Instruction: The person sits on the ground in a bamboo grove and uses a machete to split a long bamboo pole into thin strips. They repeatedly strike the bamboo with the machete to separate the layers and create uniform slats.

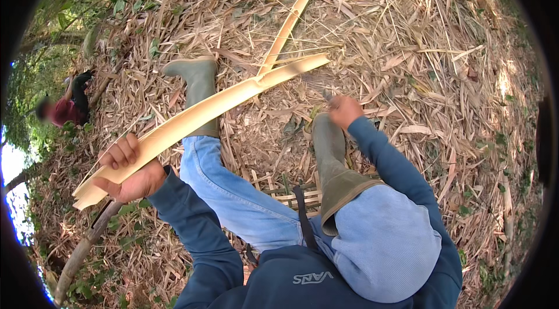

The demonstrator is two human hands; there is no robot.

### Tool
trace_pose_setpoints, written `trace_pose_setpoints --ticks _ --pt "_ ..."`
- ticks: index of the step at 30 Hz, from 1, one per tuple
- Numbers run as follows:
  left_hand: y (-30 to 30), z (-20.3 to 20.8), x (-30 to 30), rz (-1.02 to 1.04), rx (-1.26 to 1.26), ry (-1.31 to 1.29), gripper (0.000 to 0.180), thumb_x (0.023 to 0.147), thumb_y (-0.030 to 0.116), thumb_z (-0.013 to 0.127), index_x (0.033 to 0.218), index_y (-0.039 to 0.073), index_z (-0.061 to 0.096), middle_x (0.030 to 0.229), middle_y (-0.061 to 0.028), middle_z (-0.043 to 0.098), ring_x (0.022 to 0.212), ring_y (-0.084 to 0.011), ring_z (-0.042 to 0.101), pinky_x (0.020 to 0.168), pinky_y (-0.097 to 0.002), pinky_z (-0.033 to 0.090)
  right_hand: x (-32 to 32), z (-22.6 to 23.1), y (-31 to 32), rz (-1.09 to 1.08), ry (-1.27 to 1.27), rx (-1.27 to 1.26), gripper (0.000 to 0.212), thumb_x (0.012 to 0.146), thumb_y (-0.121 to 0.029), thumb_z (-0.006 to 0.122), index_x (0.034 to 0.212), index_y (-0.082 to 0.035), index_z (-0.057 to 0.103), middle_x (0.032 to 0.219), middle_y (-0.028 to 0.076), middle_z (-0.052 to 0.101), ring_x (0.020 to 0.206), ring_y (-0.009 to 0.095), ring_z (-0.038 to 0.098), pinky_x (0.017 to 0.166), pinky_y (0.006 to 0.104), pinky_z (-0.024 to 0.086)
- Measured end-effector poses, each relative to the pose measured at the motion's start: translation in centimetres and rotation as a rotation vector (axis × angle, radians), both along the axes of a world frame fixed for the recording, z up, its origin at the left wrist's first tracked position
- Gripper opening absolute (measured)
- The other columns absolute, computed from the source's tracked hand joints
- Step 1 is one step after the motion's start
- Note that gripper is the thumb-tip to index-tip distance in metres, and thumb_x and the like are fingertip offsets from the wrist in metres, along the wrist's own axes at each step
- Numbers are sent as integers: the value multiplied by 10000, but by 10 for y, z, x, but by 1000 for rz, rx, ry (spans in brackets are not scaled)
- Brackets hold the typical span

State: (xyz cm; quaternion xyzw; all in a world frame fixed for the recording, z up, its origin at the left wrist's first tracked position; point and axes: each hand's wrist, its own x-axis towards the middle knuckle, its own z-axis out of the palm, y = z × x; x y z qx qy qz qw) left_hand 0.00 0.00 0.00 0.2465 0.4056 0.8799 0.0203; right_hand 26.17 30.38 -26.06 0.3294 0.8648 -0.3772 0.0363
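A long, pale split bamboo piece (204,116) slants across the front of my left shin, its hollow side showing. My left hand (129,172) is closed round its near left end, thumb on the near side and fingers curled over the far edge. A second split bamboo length (294,15) runs away from the first one's middle toward the far edge of the view; the two meet or overlap there. Beside the top of my right boot's foot, my right hand (346,111) is closed in a fist. Whatever it may grip is not discernible.
Green rubber boots (201,83) cover my feet. Slatted bamboo work (300,198) and a black strap (304,219) show between my legs. Dry leaves (407,99) litter the ground. A branch (81,254) lies lower left; another person (69,108) is farther off, left.
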Motion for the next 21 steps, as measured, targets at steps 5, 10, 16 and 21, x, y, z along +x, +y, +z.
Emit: trace_pose_setpoints --ticks 5,10,16,21 --pt "12 10 -6 76 1 -14 450 830 465 647 722 130 366 639 0 317 577 -137 312 587 -300 283 5 -33 79 -229 -459 -49 338 788 -250 642 965 35 677 890 287 664 859 398 668 787 457 515" --pt "29 24 2 499 -89 -350 586 892 601 534 935 19 490 809 -113 510 814 -261 528 868 -456 464 15 6 28 -126 -208 -217 340 826 -290 610 949 19 683 850 272 668 848 404 659 783 460 511" --pt "-12 11 -11 404 -22 -207 587 873 675 477 843 91 531 697 -18 494 684 -188 509 815 -430 469 -31 128 -44 268 42 -252 254 797 -251 625 936 -45 675 773 216 668 744 390 663 717 465 534" --pt "-8 -1 -6 213 60 -224 558 872 682 477 817 131 543 613 5 474 587 -149 477 675 -355 441 -15 79 -15 101 62 -154 185 781 -236 639 840 -61 645 707 212 649 676 378 652 675 470 534"
